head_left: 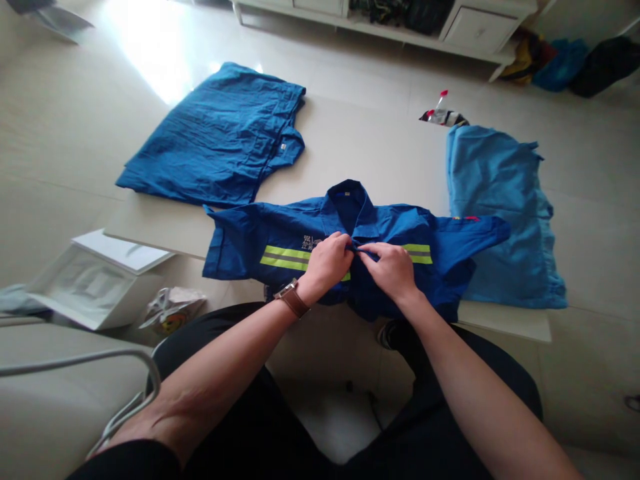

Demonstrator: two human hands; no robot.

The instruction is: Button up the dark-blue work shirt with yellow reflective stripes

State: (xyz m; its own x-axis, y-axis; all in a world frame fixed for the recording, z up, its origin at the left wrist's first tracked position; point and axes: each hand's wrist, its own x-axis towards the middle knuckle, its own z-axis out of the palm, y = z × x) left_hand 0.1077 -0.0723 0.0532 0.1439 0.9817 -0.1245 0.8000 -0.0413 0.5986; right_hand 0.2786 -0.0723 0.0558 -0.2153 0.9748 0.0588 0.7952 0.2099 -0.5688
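A dark blue work shirt [400,223] with yellow-green reflective strips lies spread on a white table, its collar pointing away from me and its lower part hanging over the near edge. Just below the collar, my left hand [327,263] pinches the front edge of the shirt. Close beside it, my right hand [393,267] is closed on the other side of the same front opening. The fingertips of both hands almost meet; any button between them is too small to make out. A brown-strapped watch [293,298] sits on my left wrist.
A folded blue garment [215,133] lies at the table's far left, and a light blue garment [500,213] at its right end. Behind the table stands a white cabinet [480,30]. An open white box [85,280] is on the floor at left, near a grey cable [100,360].
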